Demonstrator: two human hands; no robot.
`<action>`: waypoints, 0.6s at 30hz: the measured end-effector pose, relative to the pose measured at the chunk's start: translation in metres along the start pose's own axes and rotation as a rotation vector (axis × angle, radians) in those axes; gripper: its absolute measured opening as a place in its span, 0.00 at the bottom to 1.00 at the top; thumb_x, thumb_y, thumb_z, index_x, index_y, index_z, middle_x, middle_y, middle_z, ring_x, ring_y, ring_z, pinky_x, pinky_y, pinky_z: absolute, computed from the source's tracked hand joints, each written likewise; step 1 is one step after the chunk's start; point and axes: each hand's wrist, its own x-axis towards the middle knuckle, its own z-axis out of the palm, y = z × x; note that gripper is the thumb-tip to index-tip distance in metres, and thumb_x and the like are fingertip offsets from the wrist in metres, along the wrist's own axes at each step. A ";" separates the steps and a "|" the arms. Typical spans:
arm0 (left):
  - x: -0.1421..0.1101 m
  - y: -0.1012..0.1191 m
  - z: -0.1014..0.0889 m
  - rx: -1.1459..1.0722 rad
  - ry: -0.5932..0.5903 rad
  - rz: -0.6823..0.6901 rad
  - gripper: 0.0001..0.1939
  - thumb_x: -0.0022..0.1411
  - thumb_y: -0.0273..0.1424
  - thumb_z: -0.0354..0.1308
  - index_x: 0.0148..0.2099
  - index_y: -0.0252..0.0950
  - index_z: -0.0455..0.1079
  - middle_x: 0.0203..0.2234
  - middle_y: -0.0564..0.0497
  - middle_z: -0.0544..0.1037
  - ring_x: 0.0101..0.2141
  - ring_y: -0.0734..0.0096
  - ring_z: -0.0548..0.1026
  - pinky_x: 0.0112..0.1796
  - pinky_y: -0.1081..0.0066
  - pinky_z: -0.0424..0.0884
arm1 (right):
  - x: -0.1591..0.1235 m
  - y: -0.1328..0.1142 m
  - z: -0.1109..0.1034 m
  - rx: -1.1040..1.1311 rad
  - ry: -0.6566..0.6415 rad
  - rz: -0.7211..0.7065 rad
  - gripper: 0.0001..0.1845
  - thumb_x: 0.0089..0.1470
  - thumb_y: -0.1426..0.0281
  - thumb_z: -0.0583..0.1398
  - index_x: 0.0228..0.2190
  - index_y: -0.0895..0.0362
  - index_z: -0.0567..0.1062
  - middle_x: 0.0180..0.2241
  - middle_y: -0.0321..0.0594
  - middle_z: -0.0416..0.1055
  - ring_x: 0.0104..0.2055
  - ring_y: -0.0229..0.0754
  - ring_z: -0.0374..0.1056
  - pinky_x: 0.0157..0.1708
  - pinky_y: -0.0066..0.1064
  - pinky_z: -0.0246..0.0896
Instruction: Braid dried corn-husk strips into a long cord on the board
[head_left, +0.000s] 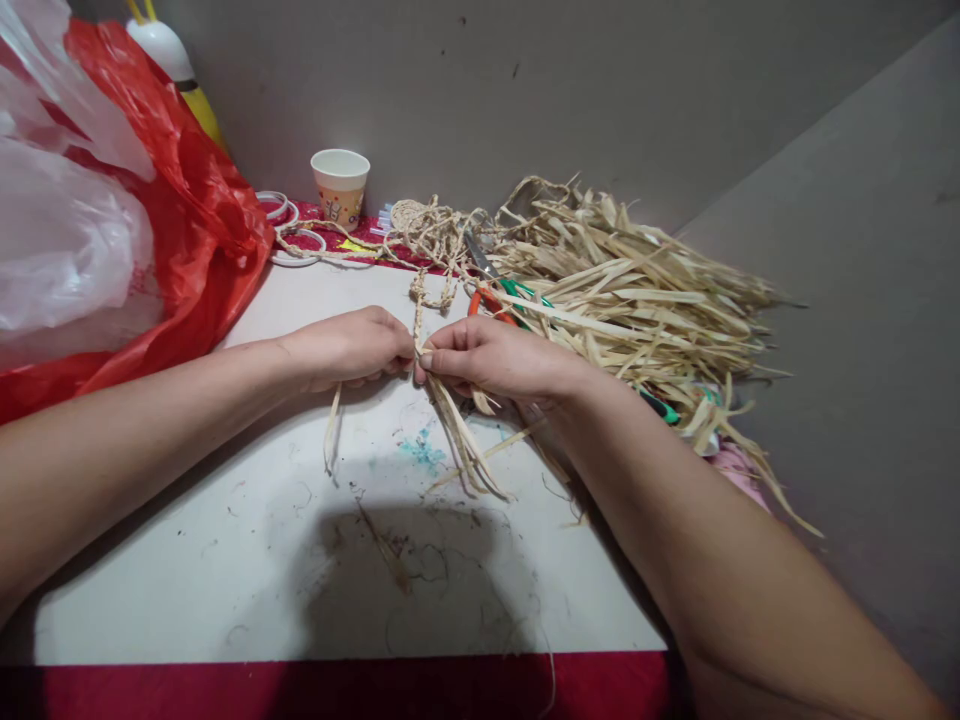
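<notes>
The straw braid (418,322) is standing out between my two hands, over the upper middle of a white board (195,570), its plaited length running away from me. My right hand (487,355) is pinching the braid's working end between thumb and fingers, the grip narrow and firm. Below that pinch, loose straw strands (463,445) are fanning out towards me. My left hand (356,345) is meeting the braid from the other side, fingers curled closed; a single pale strip (331,432) is hanging from beneath them.

Beyond my hands, the braid is looping towards a tangled heap of finished braid (431,230) at the board's far edge. Scissors (487,265) with orange and green handles are lying just beside that heap, partly covered by a large pile of dried straw (637,285) on the right. A blue-green stain (424,450) and dark scraps are marking the board near the strands.

At the back, a patterned paper cup (341,195) is standing upright on red cloth (360,690), with white rings (304,248) lying just left of it. A red plastic bag (225,240) and a translucent bag (64,230) are filling the left side.
</notes>
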 end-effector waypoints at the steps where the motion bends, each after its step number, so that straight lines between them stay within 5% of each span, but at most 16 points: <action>1: 0.000 0.000 0.000 -0.021 -0.017 -0.016 0.13 0.57 0.24 0.50 0.20 0.33 0.65 0.12 0.58 0.56 0.11 0.84 0.50 0.14 0.76 0.43 | -0.001 -0.001 0.000 -0.059 0.014 0.006 0.09 0.54 0.72 0.55 0.26 0.61 0.73 0.14 0.29 0.56 0.15 0.29 0.47 0.15 0.22 0.40; 10: 0.000 -0.002 0.003 -0.180 -0.071 -0.096 0.15 0.59 0.22 0.49 0.20 0.32 0.63 0.11 0.58 0.57 0.10 0.86 0.51 0.13 0.79 0.43 | -0.006 -0.010 0.011 -0.509 0.178 -0.066 0.12 0.52 0.71 0.54 0.19 0.60 0.65 0.16 0.30 0.55 0.19 0.30 0.49 0.21 0.24 0.44; 18: 0.001 -0.006 0.008 -0.099 0.022 -0.040 0.15 0.59 0.24 0.50 0.20 0.33 0.63 0.09 0.59 0.57 0.09 0.85 0.51 0.12 0.78 0.45 | -0.019 -0.020 -0.001 -0.565 0.208 -0.010 0.11 0.50 0.71 0.55 0.21 0.61 0.71 0.17 0.33 0.62 0.19 0.31 0.54 0.21 0.25 0.46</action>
